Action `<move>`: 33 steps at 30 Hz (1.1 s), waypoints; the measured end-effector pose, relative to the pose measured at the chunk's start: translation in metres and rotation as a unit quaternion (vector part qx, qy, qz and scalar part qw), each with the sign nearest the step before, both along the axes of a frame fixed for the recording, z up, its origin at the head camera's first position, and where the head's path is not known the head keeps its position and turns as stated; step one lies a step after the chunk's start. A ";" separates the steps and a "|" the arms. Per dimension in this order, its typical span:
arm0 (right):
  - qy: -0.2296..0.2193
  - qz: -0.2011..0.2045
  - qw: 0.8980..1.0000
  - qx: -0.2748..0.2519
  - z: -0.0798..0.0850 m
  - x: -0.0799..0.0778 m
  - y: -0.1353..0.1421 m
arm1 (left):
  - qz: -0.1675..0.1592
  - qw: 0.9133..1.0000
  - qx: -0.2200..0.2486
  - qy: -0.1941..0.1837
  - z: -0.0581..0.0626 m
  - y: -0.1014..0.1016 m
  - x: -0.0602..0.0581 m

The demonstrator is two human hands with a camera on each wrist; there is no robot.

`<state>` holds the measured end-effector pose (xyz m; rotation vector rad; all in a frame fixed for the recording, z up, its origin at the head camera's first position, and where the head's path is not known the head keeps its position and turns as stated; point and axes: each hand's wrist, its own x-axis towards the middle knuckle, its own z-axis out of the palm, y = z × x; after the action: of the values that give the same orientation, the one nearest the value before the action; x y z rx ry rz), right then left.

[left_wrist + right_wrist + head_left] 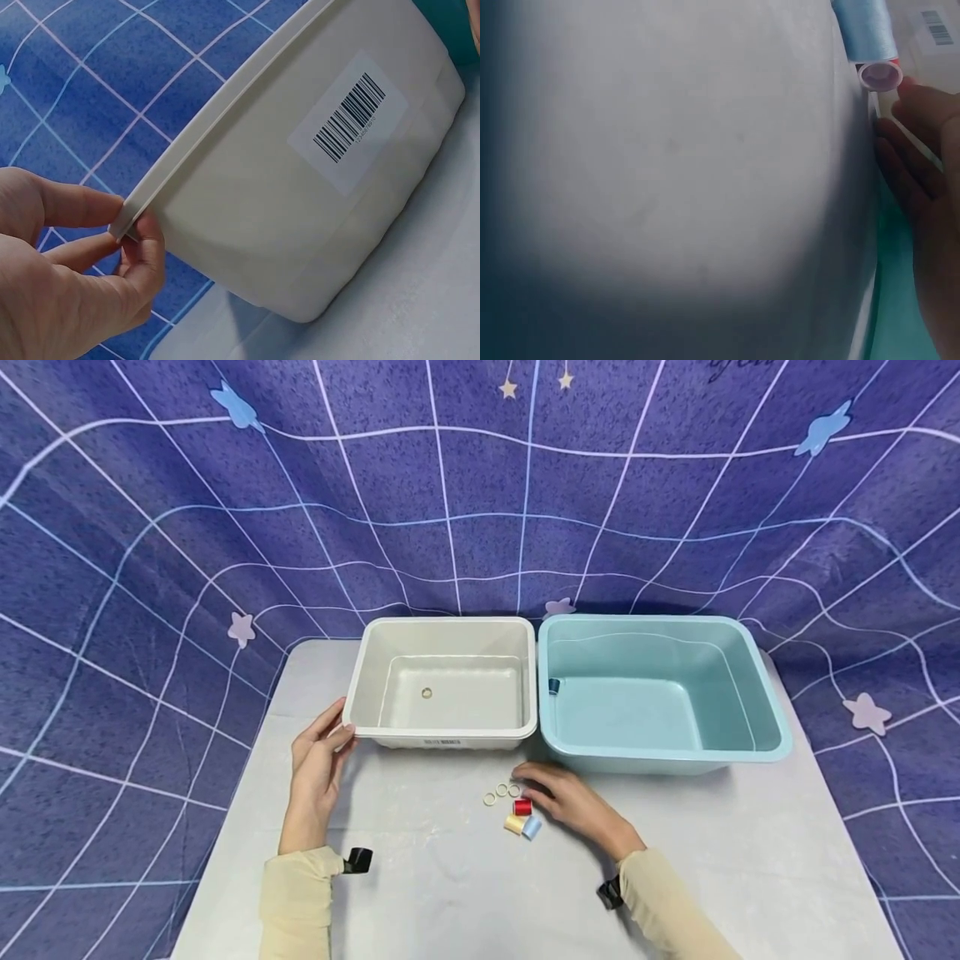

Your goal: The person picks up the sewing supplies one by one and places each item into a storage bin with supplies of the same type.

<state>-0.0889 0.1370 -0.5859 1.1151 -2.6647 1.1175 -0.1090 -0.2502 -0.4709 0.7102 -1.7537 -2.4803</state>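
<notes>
Thread spools lie in a small cluster on the pale counter (420, 877): a red spool (522, 807), with a yellow spool (513, 824) and a light blue spool (532, 827) just below it, and three small rings (501, 792) beside them. The right hand (572, 799) rests there, fingers loosely curled at the red spool; whether its grip has closed, I cannot tell. The left hand (318, 766) pinches the rim of the white tub (448, 727), which holds one ring (427, 692). A teal tub (765, 710) stands alongside it.

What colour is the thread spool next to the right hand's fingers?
Red: the thread spool beside the right hand shows best in the head view.
</notes>
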 end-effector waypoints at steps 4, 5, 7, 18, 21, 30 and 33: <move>-0.009 0.012 1.000 -0.009 -0.003 -0.004 -0.002 | 0.001 1.000 0.000 0.003 -0.001 0.000 0.000; -0.010 0.013 1.000 -0.010 -0.004 -0.004 -0.002 | 0.001 1.000 -0.001 0.004 -0.001 0.001 -0.001; -0.013 0.016 1.000 -0.010 -0.005 -0.005 -0.002 | 0.002 1.000 -0.002 0.004 -0.001 0.001 -0.001; -0.007 0.031 0.999 0.005 -0.008 -0.006 -0.002 | 0.006 1.000 -0.011 0.004 -0.002 0.002 0.000; -0.007 0.035 0.999 0.007 -0.009 -0.006 -0.004 | 0.007 1.000 -0.010 0.001 -0.002 0.001 0.001; 0.004 0.033 0.999 -0.001 -0.011 -0.006 -0.008 | 0.005 1.000 -0.009 0.002 -0.002 0.001 0.001; 0.006 0.030 1.000 -0.008 -0.011 -0.006 -0.009 | 0.003 1.000 -0.010 0.001 -0.002 0.001 0.001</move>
<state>-0.0950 0.1283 -0.5969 1.2026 -2.6251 1.1363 -0.1082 -0.2496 -0.4725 0.7093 -1.7692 -2.4552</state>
